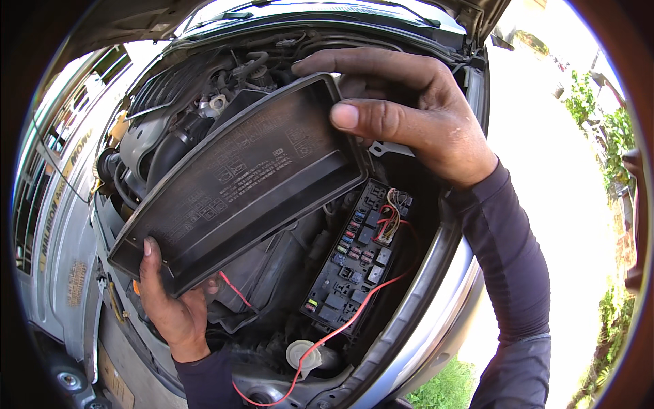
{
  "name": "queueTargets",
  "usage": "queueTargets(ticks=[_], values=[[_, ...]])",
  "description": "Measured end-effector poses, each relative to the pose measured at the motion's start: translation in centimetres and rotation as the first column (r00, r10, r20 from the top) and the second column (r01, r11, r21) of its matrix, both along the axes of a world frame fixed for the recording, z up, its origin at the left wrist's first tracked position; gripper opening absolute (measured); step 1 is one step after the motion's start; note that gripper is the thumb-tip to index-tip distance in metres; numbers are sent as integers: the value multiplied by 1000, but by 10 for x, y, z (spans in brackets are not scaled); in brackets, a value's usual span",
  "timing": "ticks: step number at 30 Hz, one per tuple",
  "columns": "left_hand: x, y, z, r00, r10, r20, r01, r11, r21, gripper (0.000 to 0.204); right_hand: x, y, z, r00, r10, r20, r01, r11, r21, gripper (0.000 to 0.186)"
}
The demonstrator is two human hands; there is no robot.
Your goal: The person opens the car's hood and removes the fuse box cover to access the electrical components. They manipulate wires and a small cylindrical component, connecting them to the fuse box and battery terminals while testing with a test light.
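Note:
Between my two hands I hold a long black fuse box cover [252, 163], tilted, its inner side with a moulded diagram facing up at me. My left hand [174, 307] grips its lower left corner, thumb on the inner face and fingers underneath. At the upper right end, my right hand [415, 109] pinches the rim, thumb inside and fingers behind. Below and to the right of the cover lies the exposed fuse box [354, 255], with coloured fuses and grey relays. A bundle of thin wires [390, 218] comes out at its top.
A red wire [347, 320] runs loosely from beside the fuse box past a pale round reservoir cap [303, 356]. The engine [184, 129] lies behind the cover, under the raised hood [129, 20]. The car's fender [436, 293] borders the right side.

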State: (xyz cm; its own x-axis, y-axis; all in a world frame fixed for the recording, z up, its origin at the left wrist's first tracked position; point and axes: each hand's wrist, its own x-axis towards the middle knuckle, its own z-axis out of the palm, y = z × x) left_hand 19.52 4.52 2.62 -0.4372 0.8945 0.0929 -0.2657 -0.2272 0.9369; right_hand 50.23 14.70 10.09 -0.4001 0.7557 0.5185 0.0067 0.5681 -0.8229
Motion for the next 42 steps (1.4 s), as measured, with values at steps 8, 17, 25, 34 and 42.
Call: queueTargets(ticks=[8, 17, 25, 34, 42], values=[[-11, 0, -7, 1000, 16, 19, -16, 1000, 5, 39, 3, 6, -1, 999, 23, -35, -22, 999, 38, 42], [-18, 0, -11, 999, 37, -10, -37, 999, -13, 42, 5, 5, 0, 998, -49, 26, 48, 998, 42, 42], [-14, 0, -8, 998, 4, -64, -4, 1000, 0, 40, 3, 5, 0, 1000, -6, 5, 6, 1000, 7, 42], [4, -1, 3, 998, 7, -64, -8, 1000, -14, 38, 1, 6, -2, 999, 38, -22, -37, 998, 56, 41], [5, 0, 4, 999, 15, -49, -16, 1000, -20, 37, 3, -2, 2, 999, -6, 32, 8, 998, -56, 45]])
